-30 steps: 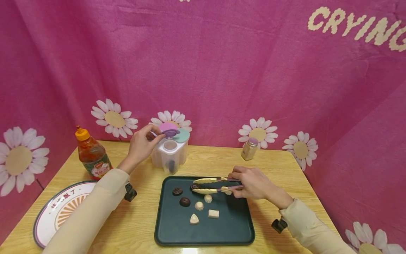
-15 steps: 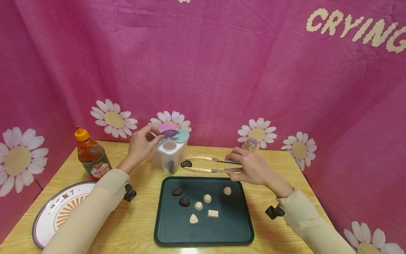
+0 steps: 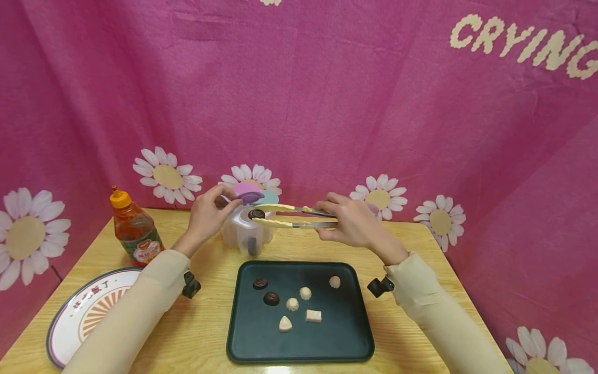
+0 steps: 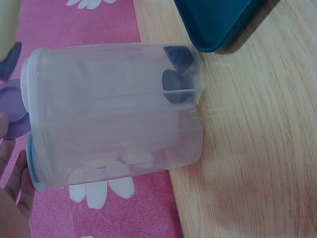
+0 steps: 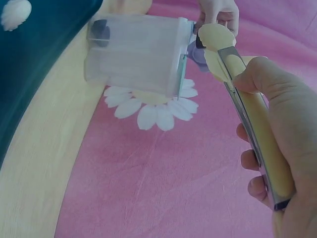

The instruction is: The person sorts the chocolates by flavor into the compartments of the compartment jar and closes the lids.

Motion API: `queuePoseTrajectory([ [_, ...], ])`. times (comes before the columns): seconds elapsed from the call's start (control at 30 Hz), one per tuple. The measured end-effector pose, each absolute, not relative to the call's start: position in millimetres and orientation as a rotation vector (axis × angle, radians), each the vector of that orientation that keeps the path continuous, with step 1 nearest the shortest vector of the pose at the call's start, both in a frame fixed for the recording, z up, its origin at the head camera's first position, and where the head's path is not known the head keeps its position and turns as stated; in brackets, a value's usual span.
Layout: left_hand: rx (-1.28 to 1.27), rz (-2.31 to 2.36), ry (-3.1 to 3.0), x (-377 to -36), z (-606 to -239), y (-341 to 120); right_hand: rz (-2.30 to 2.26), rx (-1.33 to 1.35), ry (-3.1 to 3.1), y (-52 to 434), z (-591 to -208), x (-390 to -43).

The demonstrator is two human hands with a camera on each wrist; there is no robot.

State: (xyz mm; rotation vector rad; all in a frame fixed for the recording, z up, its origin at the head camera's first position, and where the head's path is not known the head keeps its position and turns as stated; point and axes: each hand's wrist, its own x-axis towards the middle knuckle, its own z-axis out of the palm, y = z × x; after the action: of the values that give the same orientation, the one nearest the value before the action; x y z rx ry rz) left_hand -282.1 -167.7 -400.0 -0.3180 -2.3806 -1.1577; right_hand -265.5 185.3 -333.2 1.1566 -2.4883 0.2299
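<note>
Left hand (image 3: 208, 214): thumb and index finger together, pinching the edge of the purple lid (image 3: 249, 197), lid tipped up above the clear container (image 3: 233, 234). Right hand (image 3: 351, 221): fingers curled round the tongs (image 3: 280, 207), thumb pressed along 1 arm in the right wrist view. Tong arms slightly apart, tips on either side of 1 dark swirl chocolate (image 3: 256, 214). That chocolate is well out ahead of the right hand, to its left, near the left hand's fingertips; it sits over the container's round mouth in the head view. Cannot tell if it touches the rim. 2 dark pieces (image 4: 174, 85) show through the container wall at its base; a teal lid (image 3: 269, 197) is beside the purple 1.

Dark tray (image 3: 327, 343) on the wooden table (image 3: 205, 311), nearer the person than the container: 2 dark chocolates (image 3: 271, 298), 5 pale chocolates (image 3: 313, 316). Sauce bottle (image 3: 137, 228) and round plate (image 3: 63, 332) on the left side, plate partly hidden by the left sleeve (image 3: 140, 301).
</note>
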Motion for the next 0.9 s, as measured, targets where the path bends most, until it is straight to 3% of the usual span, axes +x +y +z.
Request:
queuePoseTrajectory([
  [0.5, -0.343, -1.143, -2.356, -282.9, -400.6, -167.4, 0.261, 1.147, -2.563, 172.6, -338.0, -281.4],
  [0.9, -0.335, -1.144, -2.352, -282.6, -400.4, -168.1, 0.196, 1.122, -2.522, 198.2, -337.5, -258.5],
])
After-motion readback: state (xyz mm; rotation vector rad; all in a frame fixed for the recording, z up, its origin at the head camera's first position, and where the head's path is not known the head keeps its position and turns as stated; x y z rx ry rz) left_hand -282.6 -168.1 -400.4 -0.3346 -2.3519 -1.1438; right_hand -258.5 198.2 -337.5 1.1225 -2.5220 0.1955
